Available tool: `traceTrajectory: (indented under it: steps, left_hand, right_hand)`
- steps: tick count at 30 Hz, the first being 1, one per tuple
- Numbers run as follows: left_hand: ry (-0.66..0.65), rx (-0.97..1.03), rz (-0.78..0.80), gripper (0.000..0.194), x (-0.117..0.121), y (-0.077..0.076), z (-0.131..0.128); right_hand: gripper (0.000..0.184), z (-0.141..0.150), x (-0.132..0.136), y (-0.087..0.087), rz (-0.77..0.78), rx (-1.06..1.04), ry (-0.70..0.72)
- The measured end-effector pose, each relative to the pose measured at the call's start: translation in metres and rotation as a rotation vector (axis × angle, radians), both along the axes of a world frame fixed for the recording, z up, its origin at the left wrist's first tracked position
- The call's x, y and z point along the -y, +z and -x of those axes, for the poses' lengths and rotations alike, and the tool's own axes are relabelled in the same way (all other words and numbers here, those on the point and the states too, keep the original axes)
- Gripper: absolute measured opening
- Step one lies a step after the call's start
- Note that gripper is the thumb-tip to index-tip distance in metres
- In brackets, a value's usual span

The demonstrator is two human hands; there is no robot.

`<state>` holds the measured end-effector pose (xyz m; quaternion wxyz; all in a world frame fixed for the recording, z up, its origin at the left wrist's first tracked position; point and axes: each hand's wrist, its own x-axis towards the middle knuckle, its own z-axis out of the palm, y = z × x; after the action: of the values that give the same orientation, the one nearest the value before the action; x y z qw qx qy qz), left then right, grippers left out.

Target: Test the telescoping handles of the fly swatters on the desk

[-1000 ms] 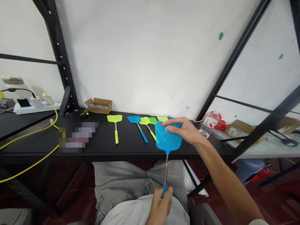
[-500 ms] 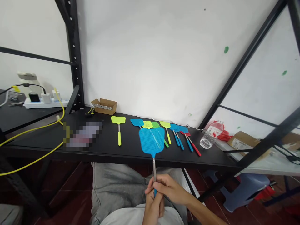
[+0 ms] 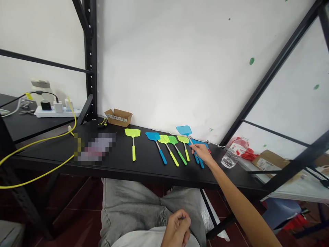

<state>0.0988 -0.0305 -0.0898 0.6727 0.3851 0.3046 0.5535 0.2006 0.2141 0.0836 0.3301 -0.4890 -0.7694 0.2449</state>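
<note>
My right hand [image 3: 202, 153] reaches out over the black shelf [image 3: 120, 164] and grips the stem of a blue fly swatter [image 3: 184, 130], whose head is raised toward the wall. Under and beside that hand lie more swatters in a row: a blue one [image 3: 153, 136], a yellow one [image 3: 163, 139], a green one [image 3: 173, 140], another yellow one [image 3: 183, 139]. A lone yellow swatter [image 3: 133, 133] lies further left. My left hand [image 3: 177, 230] rests in my lap, fingers curled; nothing shows in it.
A small open cardboard box [image 3: 118, 116] sits at the back of the shelf. A yellow cable [image 3: 38, 140] trails left to a power strip [image 3: 55, 110]. A water bottle [image 3: 231, 155] and another box [image 3: 272, 160] stand at the right. Black rack posts [image 3: 90, 58] frame the shelf.
The blue swatter, held upright before me by both hands, has been carried by my right hand out to the row on the shelf. My left hand let go and stayed in my lap.
</note>
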Motion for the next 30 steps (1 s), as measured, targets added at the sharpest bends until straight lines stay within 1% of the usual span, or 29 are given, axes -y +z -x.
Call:
traceTrajectory:
  steps: [3, 5, 7, 10, 13, 17, 19, 21, 23, 26, 28, 30]
  left_hand:
    - [0.006, 0.0, -0.005, 0.041, 0.0, -0.002, 0.0]
    - [0.01, 0.004, -0.009, 0.041, 0.0, -0.002, -0.001]
    - [0.023, 0.014, -0.004, 0.041, 0.001, -0.001, -0.002]
    - [0.047, 0.03, 0.009, 0.043, 0.002, 0.0, -0.003]
    - [0.043, 0.03, 0.001, 0.043, 0.003, 0.002, -0.004]
    - [0.041, 0.027, -0.003, 0.044, 0.003, 0.001, -0.003]
    - [0.045, 0.03, -0.005, 0.044, 0.003, 0.001, -0.003]
    - [0.045, 0.033, -0.006, 0.045, 0.003, 0.0, -0.004]
    - [0.044, 0.036, -0.002, 0.045, 0.004, 0.0, -0.004]
    - [0.058, 0.036, 0.009, 0.046, 0.004, 0.0, -0.005]
    - [0.077, 0.026, 0.018, 0.047, 0.004, -0.001, -0.006]
    - [0.09, 0.008, 0.028, 0.048, 0.004, -0.002, -0.007]
  right_hand:
    - [0.04, 0.005, -0.013, -0.013, 0.0, 0.073, -0.016]
    - [0.038, 0.007, -0.015, -0.019, -0.005, 0.115, -0.03]
    - [0.037, 0.006, -0.013, -0.022, -0.032, 0.158, -0.052]
    - [0.036, 0.004, -0.007, -0.019, -0.112, 0.217, -0.083]
    - [0.032, 0.005, 0.002, -0.012, -0.177, 0.261, -0.086]
    - [0.031, 0.021, 0.016, -0.003, -0.229, 0.294, -0.048]
    - [0.031, 0.036, 0.024, 0.001, -0.264, 0.306, 0.013]
    - [0.032, 0.059, 0.034, 0.005, -0.29, 0.315, 0.09]
    - [0.032, 0.088, 0.044, 0.006, -0.286, 0.335, 0.154]
    - [0.033, 0.14, 0.061, 0.002, -0.229, 0.441, 0.243]
    - [0.041, 0.176, 0.07, -0.002, -0.212, 0.524, 0.266]
    - [0.053, 0.209, 0.076, -0.005, -0.206, 0.571, 0.253]
